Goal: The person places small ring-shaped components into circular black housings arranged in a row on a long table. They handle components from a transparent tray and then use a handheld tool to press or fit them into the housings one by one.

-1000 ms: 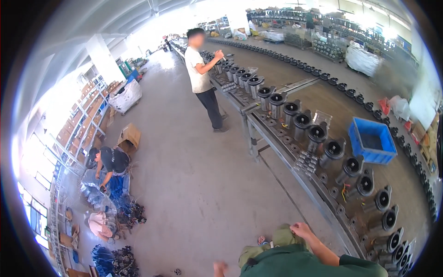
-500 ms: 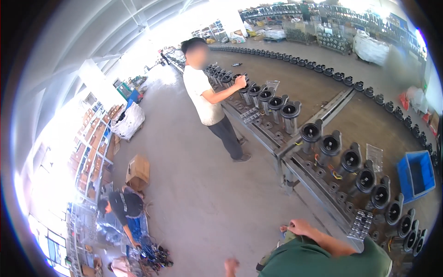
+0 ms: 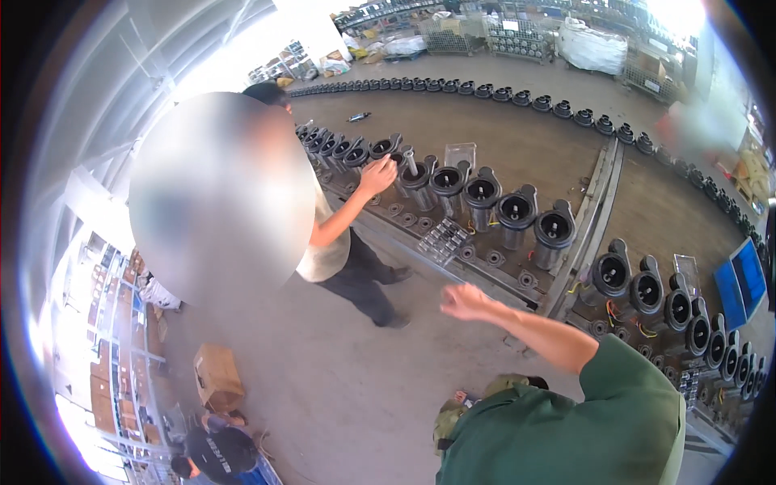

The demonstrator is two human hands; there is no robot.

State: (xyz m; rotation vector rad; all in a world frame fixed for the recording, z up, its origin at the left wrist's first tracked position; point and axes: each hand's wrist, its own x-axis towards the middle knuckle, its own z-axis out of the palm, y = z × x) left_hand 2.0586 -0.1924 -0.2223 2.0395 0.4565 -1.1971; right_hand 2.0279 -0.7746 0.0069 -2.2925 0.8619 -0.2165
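The right hand (image 3: 465,301) has lifted off the trousers (image 3: 449,420), while the left hand has left view. The forearm (image 3: 546,333) reaches leftward from the green sleeve (image 3: 622,368), fingers curled; I cannot tell whether they grip anything. Beyond them, a tray (image 3: 443,241) of small metal parts and cylindrical housings (image 3: 516,208) sit along the tabletop (image 3: 507,276); a blue bin (image 3: 740,283) stands far rightward of them.

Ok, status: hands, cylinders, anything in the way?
Left hand out of view. Right hand in midair, grip unclear. Black-topped cylinders in a row, apart from it. Co-worker ahead alongside the row, possibly in the way.
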